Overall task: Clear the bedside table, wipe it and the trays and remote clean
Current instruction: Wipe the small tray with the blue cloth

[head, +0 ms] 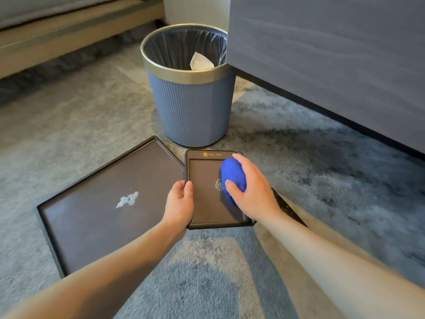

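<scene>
A small dark brown tray (204, 203) with a gold logo at its far end is held above the carpet. My left hand (180, 204) grips its left edge. My right hand (250, 187) holds a bunched blue cloth (233, 174) and presses it on the tray's right half, beside a small wet foamy patch. A larger dark brown tray (96, 217) lies flat on the carpet to the left, with a white foam blob (127, 200) near its middle. A dark flat object (286, 208) shows under my right wrist; I cannot tell what it is.
A blue ribbed waste bin (192, 111) with a gold rim and black liner stands just beyond the trays, with a white tissue (201, 62) inside. A grey cabinet side (333, 61) fills the right. A low wooden ledge (69, 40) runs along the far left. Grey carpet covers the floor.
</scene>
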